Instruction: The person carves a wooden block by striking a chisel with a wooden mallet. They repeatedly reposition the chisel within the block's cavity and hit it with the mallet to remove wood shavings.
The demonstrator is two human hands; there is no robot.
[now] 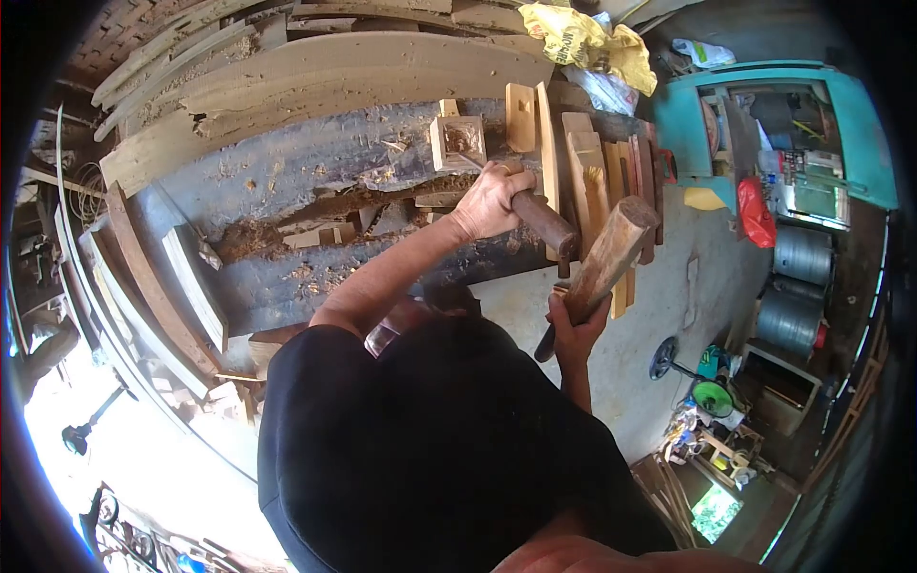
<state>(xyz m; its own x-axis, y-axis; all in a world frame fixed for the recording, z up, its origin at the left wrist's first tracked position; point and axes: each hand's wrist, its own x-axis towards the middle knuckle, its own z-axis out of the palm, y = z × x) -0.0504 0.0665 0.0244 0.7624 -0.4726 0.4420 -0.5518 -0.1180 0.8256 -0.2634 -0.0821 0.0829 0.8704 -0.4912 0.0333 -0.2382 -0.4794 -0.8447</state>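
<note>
My left hand (492, 202) is closed round a chisel (544, 225) with a thick brown handle. Its thin blade points up and left to a pale square wood block (438, 145) with a hollowed, dark middle; whether the tip touches the wood I cannot tell. My right hand (579, 334) grips a thick wooden mallet (611, 256), raised at a slant near the butt of the chisel. A dark end sticks out below that hand. The block sits on a dark, worn workbench (287, 158) strewn with chips.
Several planks and strips (587, 167) lie just right of the chisel. Long curved boards (363, 72) run along the bench's far side. A yellow bag (583, 43) lies at the far right corner. Beyond stand a turquoise cabinet (864, 143) and metal drums (791, 320).
</note>
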